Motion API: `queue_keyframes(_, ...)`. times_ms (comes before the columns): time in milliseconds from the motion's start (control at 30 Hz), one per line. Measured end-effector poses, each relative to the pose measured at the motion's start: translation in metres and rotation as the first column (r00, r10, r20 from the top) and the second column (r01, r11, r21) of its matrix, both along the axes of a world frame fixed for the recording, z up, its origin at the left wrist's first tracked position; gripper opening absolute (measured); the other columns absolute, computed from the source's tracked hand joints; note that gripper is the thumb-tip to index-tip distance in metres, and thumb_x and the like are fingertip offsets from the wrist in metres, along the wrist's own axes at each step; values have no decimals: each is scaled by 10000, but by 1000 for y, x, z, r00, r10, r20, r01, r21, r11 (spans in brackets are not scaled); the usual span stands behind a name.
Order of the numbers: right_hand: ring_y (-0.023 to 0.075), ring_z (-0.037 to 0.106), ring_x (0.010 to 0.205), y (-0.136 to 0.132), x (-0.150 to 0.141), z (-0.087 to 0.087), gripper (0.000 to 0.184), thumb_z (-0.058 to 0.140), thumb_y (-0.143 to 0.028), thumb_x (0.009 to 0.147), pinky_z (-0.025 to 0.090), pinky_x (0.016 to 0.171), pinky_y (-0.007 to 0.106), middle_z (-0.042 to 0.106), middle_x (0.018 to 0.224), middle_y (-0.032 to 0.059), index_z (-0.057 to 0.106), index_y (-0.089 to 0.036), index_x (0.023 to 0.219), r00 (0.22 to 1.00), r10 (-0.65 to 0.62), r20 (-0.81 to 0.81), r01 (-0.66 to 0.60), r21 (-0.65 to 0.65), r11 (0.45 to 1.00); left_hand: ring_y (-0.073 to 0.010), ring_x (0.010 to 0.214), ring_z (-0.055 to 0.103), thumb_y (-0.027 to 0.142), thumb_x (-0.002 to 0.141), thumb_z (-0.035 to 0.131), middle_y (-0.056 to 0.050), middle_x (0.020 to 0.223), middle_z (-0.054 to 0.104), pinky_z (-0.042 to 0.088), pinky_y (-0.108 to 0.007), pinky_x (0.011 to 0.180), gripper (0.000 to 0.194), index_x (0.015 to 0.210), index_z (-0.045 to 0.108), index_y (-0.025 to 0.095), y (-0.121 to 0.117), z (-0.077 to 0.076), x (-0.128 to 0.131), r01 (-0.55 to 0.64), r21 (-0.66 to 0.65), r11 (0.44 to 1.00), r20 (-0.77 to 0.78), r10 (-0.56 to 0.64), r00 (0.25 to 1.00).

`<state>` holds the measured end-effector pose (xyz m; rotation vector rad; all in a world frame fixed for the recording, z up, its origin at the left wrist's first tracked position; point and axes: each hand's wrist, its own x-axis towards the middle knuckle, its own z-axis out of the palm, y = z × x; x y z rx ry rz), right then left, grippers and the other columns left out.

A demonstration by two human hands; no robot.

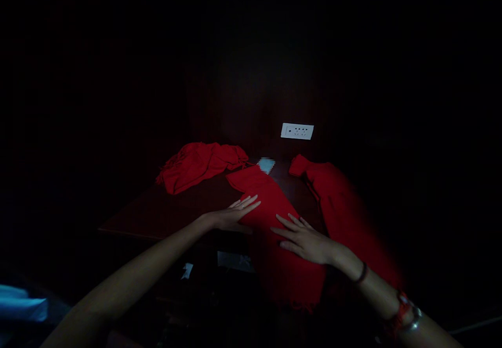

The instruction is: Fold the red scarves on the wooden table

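Observation:
A long red scarf with a fringed end lies over the dark table, its near part hanging past the front edge. On its left side rests my left hand, fingers stretched out and a ring on one of them. My right hand lies on the scarf's right side with fingers spread. Neither hand grips the cloth. A second red scarf drapes over the table to the right, and a bunched red cloth with fringe sits at the back left.
The dark table has a front left corner near my left forearm. A white wall socket is set behind it. A pale, pixelated patch shows beyond the scarf. Light blue material is at the lower left. Surroundings are very dark.

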<state>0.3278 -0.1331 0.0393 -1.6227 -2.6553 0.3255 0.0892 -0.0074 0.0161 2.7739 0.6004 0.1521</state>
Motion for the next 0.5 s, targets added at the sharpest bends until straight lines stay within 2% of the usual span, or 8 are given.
queue_keyframes(100, 253, 138, 1238, 28, -1, 21, 488, 241, -490, 817, 138, 977, 475, 209, 1358, 46, 352, -277, 1243, 993, -94, -67, 100, 101, 990, -174, 1257, 16, 510, 828, 184, -25, 1390, 9, 100, -349, 1002, 585, 1326, 67, 227, 20, 13, 9, -151, -19, 988, 88, 152, 984)
queue_keyframes(167, 254, 141, 1237, 51, -10, 25, 503, 236, -470, 824, 154, 975, 453, 204, 1357, 78, 338, -232, 1255, 973, -204, -108, 220, 171, 960, -167, 1256, 56, 472, 846, 81, -36, 1386, 85, 114, -359, 998, 554, 1325, 104, 195, 40, 13, 17, -302, -27, 953, 88, 303, 949)
queue_keyframes(233, 284, 111, 1237, 70, -24, 17, 541, 233, -494, 814, 165, 960, 468, 156, 1371, 78, 265, -237, 1289, 953, -282, -110, 297, 159, 942, -205, 1253, 73, 499, 833, 76, -51, 1379, 120, 120, -410, 985, 588, 1323, 124, 178, 58, 5, 23, -423, -36, 905, -13, 423, 906)
queue_keyframes(300, 323, 63, 1233, 80, -37, 2, 600, 225, -557, 786, 145, 947, 503, 103, 1384, 55, 173, -274, 1312, 949, -306, -69, 311, 77, 947, -247, 1250, 63, 564, 801, 123, -54, 1379, 108, 110, -447, 973, 642, 1321, 140, 187, 69, -8, 24, -484, -2, 875, -110, 481, 870)
queue_keyframes(400, 351, -14, 1224, 82, -44, -20, 666, 185, -638, 742, 91, 944, 527, 25, 1392, 33, 78, -317, 1315, 952, -306, -12, 306, -32, 952, -265, 1248, 44, 648, 742, 181, -58, 1382, 78, 105, -428, 976, 731, 1322, 137, 205, 75, -23, 19, -491, 95, 866, -117, 499, 858)
queue_keyframes(500, 351, -29, 1223, 82, -36, -24, 708, 202, -680, 705, 80, 943, 526, 0, 1391, 33, 71, -337, 1310, 959, -283, 7, 283, -90, 955, -280, 1245, 44, 687, 709, 189, -69, 1382, 71, 113, -430, 970, 772, 1323, 122, 224, 73, -25, 15, -480, 109, 871, -143, 491, 859)
